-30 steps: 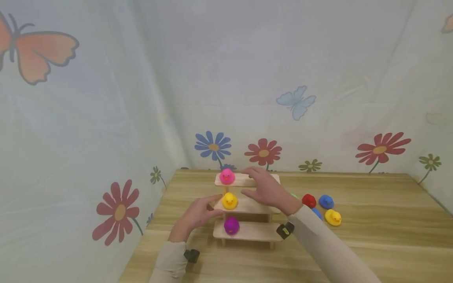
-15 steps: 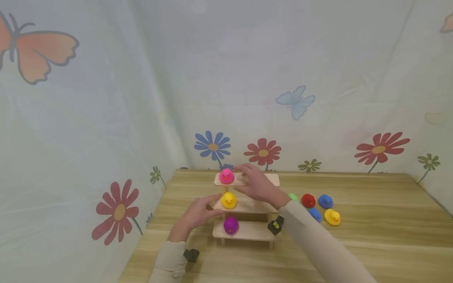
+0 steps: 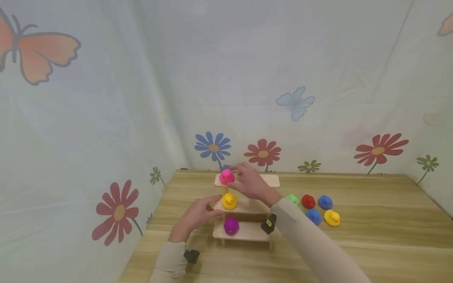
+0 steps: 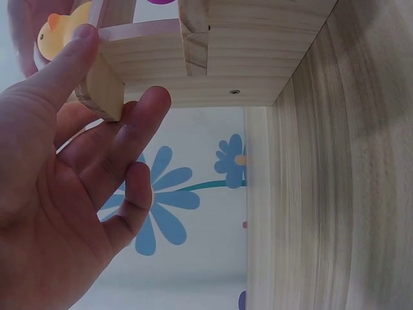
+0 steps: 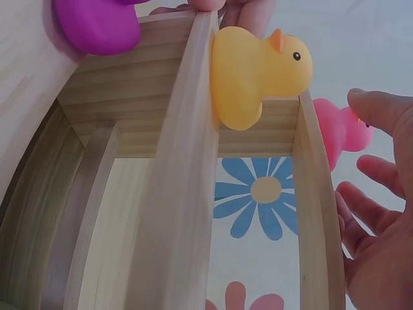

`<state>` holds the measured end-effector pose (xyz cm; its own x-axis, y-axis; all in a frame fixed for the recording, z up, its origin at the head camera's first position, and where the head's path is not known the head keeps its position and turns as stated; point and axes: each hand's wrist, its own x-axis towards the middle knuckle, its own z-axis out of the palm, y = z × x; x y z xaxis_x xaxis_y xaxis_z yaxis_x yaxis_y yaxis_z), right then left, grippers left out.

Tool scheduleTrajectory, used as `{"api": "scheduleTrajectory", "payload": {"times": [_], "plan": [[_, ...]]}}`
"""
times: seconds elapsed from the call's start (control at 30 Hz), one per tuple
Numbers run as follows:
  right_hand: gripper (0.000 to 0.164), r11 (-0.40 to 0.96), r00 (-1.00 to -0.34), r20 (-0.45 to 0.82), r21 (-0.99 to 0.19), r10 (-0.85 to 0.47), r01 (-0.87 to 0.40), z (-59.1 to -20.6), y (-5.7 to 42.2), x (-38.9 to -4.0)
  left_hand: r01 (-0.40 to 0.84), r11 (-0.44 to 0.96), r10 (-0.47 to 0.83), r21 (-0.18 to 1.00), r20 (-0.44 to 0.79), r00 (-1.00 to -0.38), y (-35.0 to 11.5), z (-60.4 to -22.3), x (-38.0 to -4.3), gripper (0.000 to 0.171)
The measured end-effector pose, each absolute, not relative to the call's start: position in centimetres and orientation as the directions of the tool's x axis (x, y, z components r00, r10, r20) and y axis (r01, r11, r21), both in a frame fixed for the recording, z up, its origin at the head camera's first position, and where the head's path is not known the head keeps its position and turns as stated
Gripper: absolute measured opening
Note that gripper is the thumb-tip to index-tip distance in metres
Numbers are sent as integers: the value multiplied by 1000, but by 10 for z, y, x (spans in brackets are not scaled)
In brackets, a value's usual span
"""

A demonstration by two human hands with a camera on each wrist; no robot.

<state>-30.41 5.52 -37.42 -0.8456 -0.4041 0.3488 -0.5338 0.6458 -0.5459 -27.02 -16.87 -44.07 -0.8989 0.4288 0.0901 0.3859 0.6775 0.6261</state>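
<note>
A three-tier wooden stand (image 3: pixel 247 232) carries a pink rubber duck (image 3: pixel 226 177) on top, a yellow rubber duck (image 3: pixel 229 201) in the middle and a purple rubber duck (image 3: pixel 231 226) at the bottom, all near its left end. My left hand (image 3: pixel 198 213) grips the left end of the middle shelf beside the yellow duck; the left wrist view shows the thumb (image 4: pixel 84 33) on the shelf end and other fingers beneath. My right hand (image 3: pixel 252 182) reaches to the pink duck, thumb and forefinger spread beside it. Whether they touch it is unclear.
Right of the stand, several loose rubber ducks lie on the wooden table (image 3: pixel 382 232): green (image 3: pixel 292 199), red (image 3: pixel 308 201), yellow (image 3: pixel 332 217) and blue (image 3: pixel 325 202). A flowered curtain (image 3: pixel 247 78) hangs behind and to the left.
My right hand has moved left over the stand to the pink duck, uncovering more of the green and blue ducks. The left hand has stayed at the middle shelf.
</note>
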Motion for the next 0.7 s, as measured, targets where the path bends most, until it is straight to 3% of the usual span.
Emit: {"api": "scheduleTrajectory", "payload": {"times": [0.7], "plan": [[52,624,-869,299,-607,-394,-492,-372,47,-305,406,673,439,619,108,-892,-169,-443,-271,65]]}}
